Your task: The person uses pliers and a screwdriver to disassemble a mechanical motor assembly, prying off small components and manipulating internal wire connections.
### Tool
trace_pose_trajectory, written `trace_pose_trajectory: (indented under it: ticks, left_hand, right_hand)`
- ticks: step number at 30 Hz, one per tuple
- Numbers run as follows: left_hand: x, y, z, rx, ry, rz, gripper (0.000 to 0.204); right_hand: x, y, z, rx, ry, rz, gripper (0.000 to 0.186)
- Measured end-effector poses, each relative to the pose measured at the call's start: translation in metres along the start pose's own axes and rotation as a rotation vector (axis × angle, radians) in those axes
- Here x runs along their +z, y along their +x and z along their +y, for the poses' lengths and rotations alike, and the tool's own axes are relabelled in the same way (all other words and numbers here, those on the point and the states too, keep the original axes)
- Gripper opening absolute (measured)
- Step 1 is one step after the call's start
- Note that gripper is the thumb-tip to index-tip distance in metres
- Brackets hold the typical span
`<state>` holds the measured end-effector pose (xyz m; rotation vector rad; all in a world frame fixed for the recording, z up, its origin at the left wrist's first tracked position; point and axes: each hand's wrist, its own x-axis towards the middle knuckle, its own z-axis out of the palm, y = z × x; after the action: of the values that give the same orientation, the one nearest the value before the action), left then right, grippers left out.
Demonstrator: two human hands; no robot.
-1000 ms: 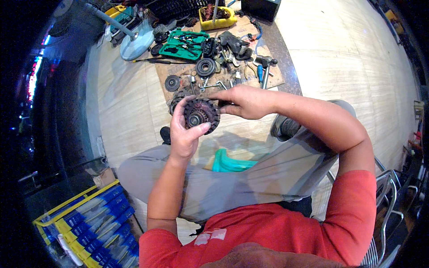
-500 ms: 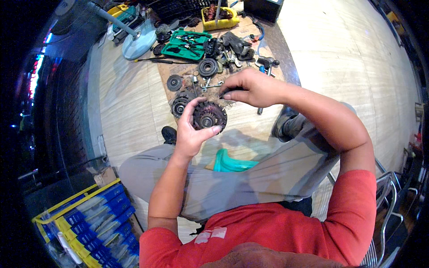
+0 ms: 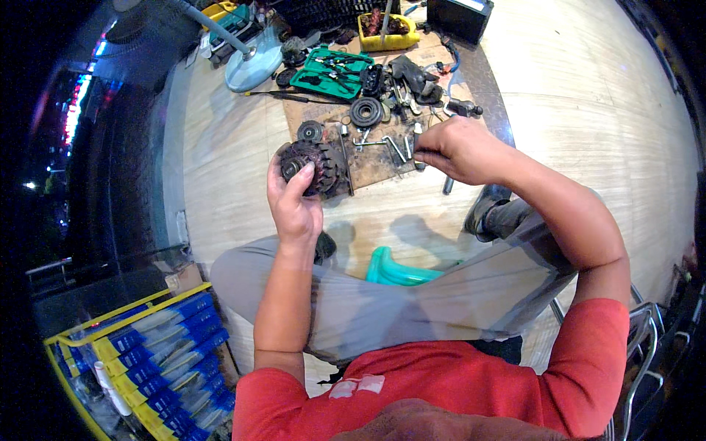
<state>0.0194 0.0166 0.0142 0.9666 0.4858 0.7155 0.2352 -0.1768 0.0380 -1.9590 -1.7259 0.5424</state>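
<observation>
My left hand (image 3: 293,200) grips a dark, greasy alternator rotor (image 3: 323,167) with claw-like teeth and reddish winding. The thumb presses beside its central bearing, and its toothed side faces right. My right hand (image 3: 465,152) is over the right part of the brown work board (image 3: 376,170), thumb and fingers pinched together; what lies between them is hidden. Just left of those fingertips are small metal tools, among them a bent steel wrench (image 3: 393,147). A thin dark rod (image 3: 347,165) stretches along the rotor's right side. Beyond are a black pulley (image 3: 365,112) and a smaller disc (image 3: 310,131).
Farther back lie a green tool case (image 3: 334,71), dark gloves (image 3: 415,77), a hammer (image 3: 463,109) and a yellow tub (image 3: 387,37). A fan's pale round base (image 3: 254,65) stands back left. A green stool (image 3: 401,268) is between my legs; blue-yellow racks (image 3: 162,353) stand lower left.
My left hand has moved left with the rotor and turned it, so its toothed side shows. My right hand has moved right, away from the rotor. The whole view has shifted slightly.
</observation>
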Motion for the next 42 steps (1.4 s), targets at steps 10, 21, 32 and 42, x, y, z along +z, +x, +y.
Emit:
trace_pose_trajectory:
  ticks: [10,21,32,42]
  left_hand:
    - [0.008,-0.010,-0.006,0.004,0.077,-0.127,0.059]
    - [0.023,-0.027,-0.014,-0.088,0.173,-0.209,0.064]
    - [-0.001,-0.010,0.005,-0.089,-0.137,-0.051,0.048]
    - [-0.026,-0.001,0.013,-0.095,-0.144,-0.070,0.043]
  right_hand:
    - [0.024,0.005,0.002,0.114,-0.050,-0.268,0.063]
    - [0.042,0.033,-0.024,0.108,0.544,-0.249,0.022]
    - [0.029,0.030,0.006,0.024,0.323,-0.022,0.023]
    - [0.006,0.008,0.057,0.029,-0.264,-0.076,0.021]
